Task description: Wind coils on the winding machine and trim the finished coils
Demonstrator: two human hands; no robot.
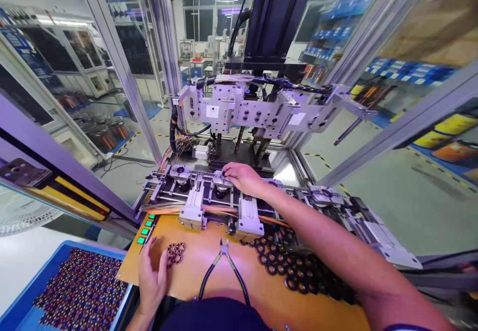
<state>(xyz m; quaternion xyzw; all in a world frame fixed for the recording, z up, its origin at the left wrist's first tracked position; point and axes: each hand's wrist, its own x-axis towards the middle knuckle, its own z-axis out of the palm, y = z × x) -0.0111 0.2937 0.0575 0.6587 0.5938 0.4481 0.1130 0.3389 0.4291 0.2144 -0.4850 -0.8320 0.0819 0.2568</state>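
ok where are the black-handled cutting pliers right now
In the head view, the black-handled cutting pliers lie on the orange worktop, centre front, between the small cluster of ring parts and the larger dark pile.

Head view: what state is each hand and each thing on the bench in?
right hand: stretched out, fingers on a round holder of the machine
left hand: flat on the bench, beside a few rings
cutters: lying on the bench, untouched
blue tray: full of rings
green buttons: lit

right hand's fingers (228, 172) perhaps gripping something unseen, blue tray (22, 298) cut off at edge
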